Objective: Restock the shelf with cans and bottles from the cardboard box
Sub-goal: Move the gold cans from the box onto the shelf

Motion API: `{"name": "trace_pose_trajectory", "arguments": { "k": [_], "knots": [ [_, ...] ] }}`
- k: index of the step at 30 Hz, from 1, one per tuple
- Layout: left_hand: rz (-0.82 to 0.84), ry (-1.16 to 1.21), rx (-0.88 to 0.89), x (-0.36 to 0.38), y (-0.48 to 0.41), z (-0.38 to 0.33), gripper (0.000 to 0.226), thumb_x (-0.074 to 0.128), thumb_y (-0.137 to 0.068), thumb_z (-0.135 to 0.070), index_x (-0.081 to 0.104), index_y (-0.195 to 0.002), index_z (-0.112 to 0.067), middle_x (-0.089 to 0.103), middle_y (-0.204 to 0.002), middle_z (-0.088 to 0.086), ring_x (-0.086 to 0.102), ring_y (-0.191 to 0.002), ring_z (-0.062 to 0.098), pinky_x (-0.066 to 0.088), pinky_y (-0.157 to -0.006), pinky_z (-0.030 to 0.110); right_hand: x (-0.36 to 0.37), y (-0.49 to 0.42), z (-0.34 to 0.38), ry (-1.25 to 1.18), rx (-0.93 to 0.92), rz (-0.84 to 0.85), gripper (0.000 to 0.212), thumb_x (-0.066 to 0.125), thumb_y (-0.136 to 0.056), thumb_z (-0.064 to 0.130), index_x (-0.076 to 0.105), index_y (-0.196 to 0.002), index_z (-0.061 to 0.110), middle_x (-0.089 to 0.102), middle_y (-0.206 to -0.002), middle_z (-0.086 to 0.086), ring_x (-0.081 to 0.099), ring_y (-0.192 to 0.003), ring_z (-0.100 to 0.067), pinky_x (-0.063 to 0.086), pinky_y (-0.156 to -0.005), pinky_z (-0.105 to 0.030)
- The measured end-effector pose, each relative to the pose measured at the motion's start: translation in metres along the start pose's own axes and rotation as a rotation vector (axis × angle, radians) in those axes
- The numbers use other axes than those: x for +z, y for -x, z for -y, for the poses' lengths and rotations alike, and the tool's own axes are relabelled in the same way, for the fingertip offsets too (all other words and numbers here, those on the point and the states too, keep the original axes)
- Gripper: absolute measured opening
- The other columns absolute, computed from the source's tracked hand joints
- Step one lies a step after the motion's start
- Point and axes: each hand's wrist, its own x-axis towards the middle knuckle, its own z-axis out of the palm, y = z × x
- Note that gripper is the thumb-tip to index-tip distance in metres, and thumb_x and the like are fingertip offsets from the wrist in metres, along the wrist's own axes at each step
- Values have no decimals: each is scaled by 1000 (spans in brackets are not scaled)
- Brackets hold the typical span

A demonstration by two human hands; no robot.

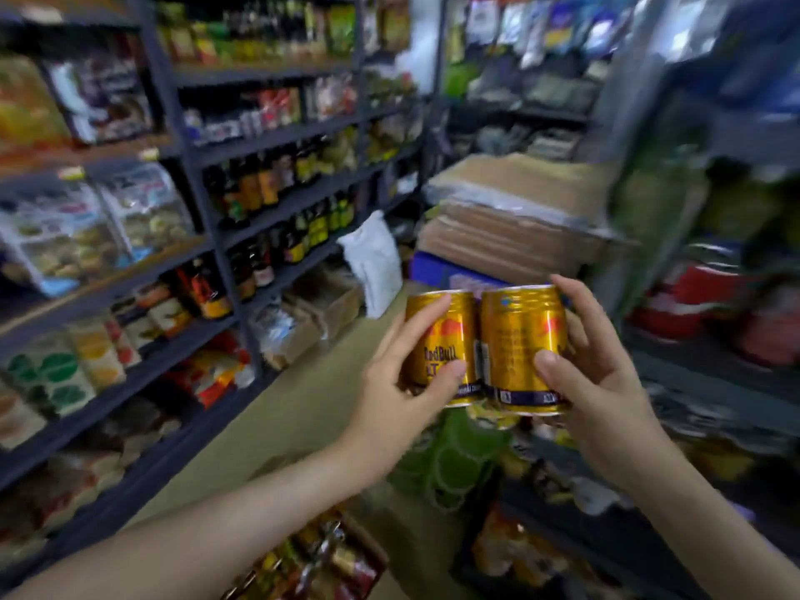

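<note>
Aloft, gold cans [455, 335] [515, 339] in hands [389, 400] [606, 400].

Colour findings
Left can [441, 344] gold, red emblem, blue lettering, dark blue base band; right can [521, 348] gold, same band; shelving [277, 140] dark grey; sack [376, 262] white.

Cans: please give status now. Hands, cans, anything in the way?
Left hand grips left can, right hand grips right can. Both cans upright, side by side, in the air. Cardboard stack ahead in aisle.
</note>
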Motion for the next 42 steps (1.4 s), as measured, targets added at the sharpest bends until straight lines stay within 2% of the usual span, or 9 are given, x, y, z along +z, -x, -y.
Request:
{"name": "trace_pose_trajectory", "arguments": {
  "k": [5, 7, 9, 13, 17, 24, 32, 37, 42],
  "knots": [
    [206, 94, 126, 145, 18, -65, 49, 65, -82, -41, 47, -124, -60, 47, -139, -1, 52, -123, 13, 49, -96, 33, -124, 100, 79, 62, -66, -147, 62, 73, -74, 29, 50, -130, 43, 63, -122, 0, 64, -106, -25, 58, -77, -42],
    [284, 128, 148, 211, 33, -87, 50, 65, -85, -40, 47, -127, -58, 49, -138, 0, 51, -125, 16, 48, -98, 37, -176, 146, 111, 129, -82, -183, 65, 82, -68, 39, 51, -125, 44, 65, -116, -1, 65, -102, -23, 57, -73, -35],
    [342, 175, 180, 275, 47, -113, 50, 67, -88, -33, 47, -129, -54, 50, -138, -1, 52, -122, 14, 47, -94, 28, -226, 188, 145, 201, -82, -227, 70, 85, -61, 47, 51, -122, 44, 65, -116, -1, 66, -101, -23, 56, -75, -34],
    [431, 219, 280, 387, 57, -169, 49, 67, -88, -21, 51, -128, -44, 51, -134, -7, 53, -118, 1, 43, -90, 13, -318, 251, 203, 294, -102, -349, 54, 80, -72, 29, 47, -115, 37, 67, -108, 4, 66, -98, -19, 56, -73, -32],
    [461, 175, 369, 471, 41, -214, 49, 67, -85, -32, 51, -126, -54, 51, -132, -8, 51, -120, 5, 44, -99, 27, -389, 280, 250, 347, -130, -439, 50, 71, -71, 18, 44, -112, 31, 66, -110, -2, 66, -98, -23, 57, -75, -38],
    [459, 101, 564, 582, -1, -269, 47, 63, -90, -33, 48, -128, -54, 47, -136, -10, 47, -123, 2, 43, -100, 25, -488, 292, 301, 444, -267, -570, 50, 76, -67, 18, 45, -105, 30, 62, -110, 0, 66, -93, -20, 56, -76, -34],
    [345, 60, 602, 675, -77, -288, 57, 61, -91, -35, 31, -130, -63, 41, -136, -5, 41, -109, -10, 31, -86, -4, -621, 256, 350, 704, -250, -626, 52, 77, -73, 13, 40, -108, 24, 56, -116, -9, 65, -96, -25, 58, -81, -41],
    [475, -12, 515, 713, -118, -288, 60, 70, -81, -40, 36, -122, -69, 42, -137, -5, 45, -120, 11, 41, -100, 29, -700, 227, 365, 773, -197, -711, 47, 68, -82, -4, 35, -100, 24, 52, -115, -17, 61, -96, -38, 57, -79, -49],
    [504, -20, 498, 739, -122, -279, 56, 75, -78, -28, 46, -118, -53, 44, -135, -8, 51, -114, 15, 48, -95, 34, -756, 210, 359, 876, -82, -805, 51, 67, -82, -5, 31, -113, 14, 52, -102, -11, 61, -86, -30, 55, -78, -42]
  ]
}}
